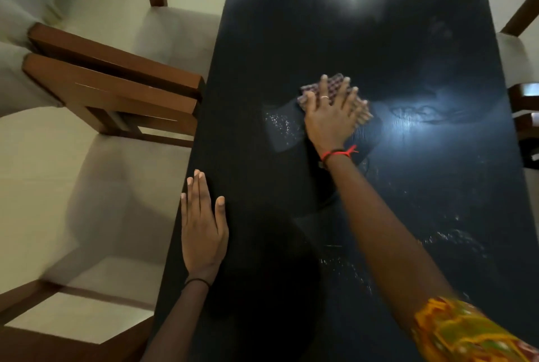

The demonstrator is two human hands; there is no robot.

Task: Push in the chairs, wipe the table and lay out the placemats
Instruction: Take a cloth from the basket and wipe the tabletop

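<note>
Floor (116, 5): pale glossy tile along the left of the view, with one round light reflection near the top.
Chairs, left side (110, 81): brown wooden frames with light upholstered seats; two top rails lie side by side, their ends just beside the desk's left edge. A further seat shows at lower left, close to the same edge.
Left hand (202, 227): palm down, flat on the desk at its left edge; fingers (198, 186) straight and held together, thumb spread to the side, gripping nothing. A thin dark band circles the wrist.
Desk (364, 40): long, dark, glossy top running up the view; bright light glare near the far end and at right of centre.
Wet marks (281, 125): speckled droplets and smears left of the cloth and along the lower right of the desk.
Cloth (335, 83): small checked piece, dark red and pale, lying flat on the desk near its middle, mostly under the right hand.
Right hand (332, 119): pressed palm down on the cloth; fingers (339, 91) splayed apart and flat on it, not curled round it. A ring on one finger, a red thread and a dark band at the wrist.
Sleeve (460, 332): yellow, orange and green print, on the right arm at the lower right.
Chairs, right side (522, 46): pale seats and brown wood, only partly visible at the desk's right edge.
</note>
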